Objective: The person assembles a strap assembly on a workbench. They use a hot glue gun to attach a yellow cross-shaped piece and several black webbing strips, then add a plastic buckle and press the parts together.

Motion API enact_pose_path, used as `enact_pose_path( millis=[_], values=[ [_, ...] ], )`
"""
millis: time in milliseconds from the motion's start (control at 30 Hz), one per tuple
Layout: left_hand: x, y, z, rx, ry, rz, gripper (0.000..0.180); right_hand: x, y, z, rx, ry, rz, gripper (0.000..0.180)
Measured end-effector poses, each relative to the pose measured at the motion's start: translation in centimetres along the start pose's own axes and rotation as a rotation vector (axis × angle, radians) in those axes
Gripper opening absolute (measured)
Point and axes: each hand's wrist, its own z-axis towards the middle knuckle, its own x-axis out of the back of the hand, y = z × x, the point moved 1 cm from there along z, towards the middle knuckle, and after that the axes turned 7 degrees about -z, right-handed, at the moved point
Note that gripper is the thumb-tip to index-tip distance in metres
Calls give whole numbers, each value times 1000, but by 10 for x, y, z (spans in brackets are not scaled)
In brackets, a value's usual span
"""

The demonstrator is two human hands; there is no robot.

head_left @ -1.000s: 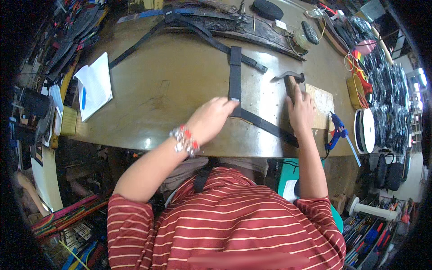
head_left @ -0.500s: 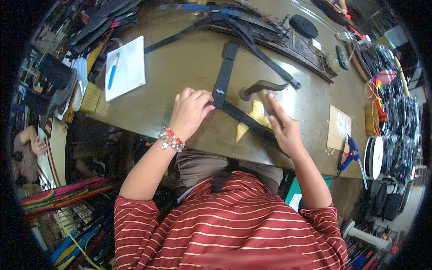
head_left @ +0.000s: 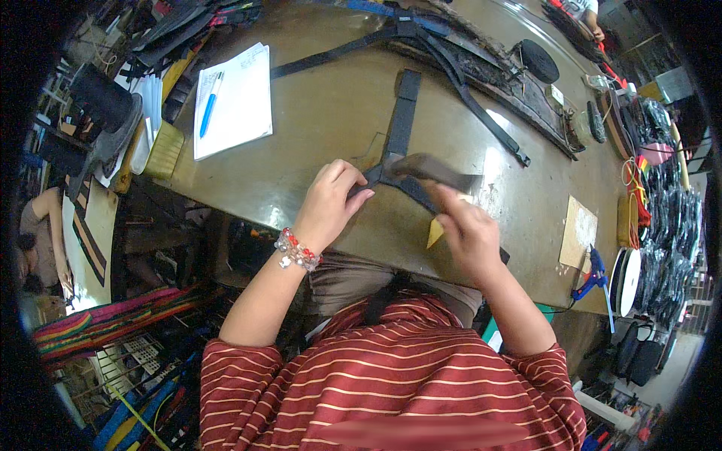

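Observation:
A black webbing strap assembly [head_left: 402, 113] lies on the table, splitting into a Y at its near end. My left hand [head_left: 329, 197], with beaded bracelets at the wrist, is closed on the strap's left branch, beside the junction. In my right hand [head_left: 472, 234] is the handle of a hammer, its dark head [head_left: 436, 169] smeared by motion at the junction. Whether the head touches the strap I cannot tell. The right branch of the strap [head_left: 415, 192] runs under my right hand. Near that hand, a yellow pointed piece [head_left: 435, 234] shows, partly hidden.
A notepad [head_left: 244, 113] with a blue pen [head_left: 208, 113] lies left, near a yellow brush-like block [head_left: 165, 150]. Another black strap with a buckle [head_left: 522, 156] stretches across the back. At right are a powder-covered board [head_left: 579, 225], a blue glue gun [head_left: 592, 274] and a white spool [head_left: 625, 270].
My right hand has brought the hammer head onto or just above the strap junction. My left hand has stayed by the junction. The whole view has shifted slightly.

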Motion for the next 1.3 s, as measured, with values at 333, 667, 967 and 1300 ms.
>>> enact_pose_path(
  millis=[333, 667, 967, 1300],
  values=[
    [-1, 2, 1, -19, -1, 15, 16, -2, 1, -6, -8, -76, -49, 60],
    [-10, 8, -2, -187, -129, 317, 30, 1, 1, 22, -260, -123, 28, 62],
    [-16, 14, -4, -116, -130, 436, 34, 0, -13, 37, -259, -137, -49, 56],
    [-20, 17, -4, -75, -47, 413, 29, -6, -13, 31, -189, 63, -24, 59]
  ],
)
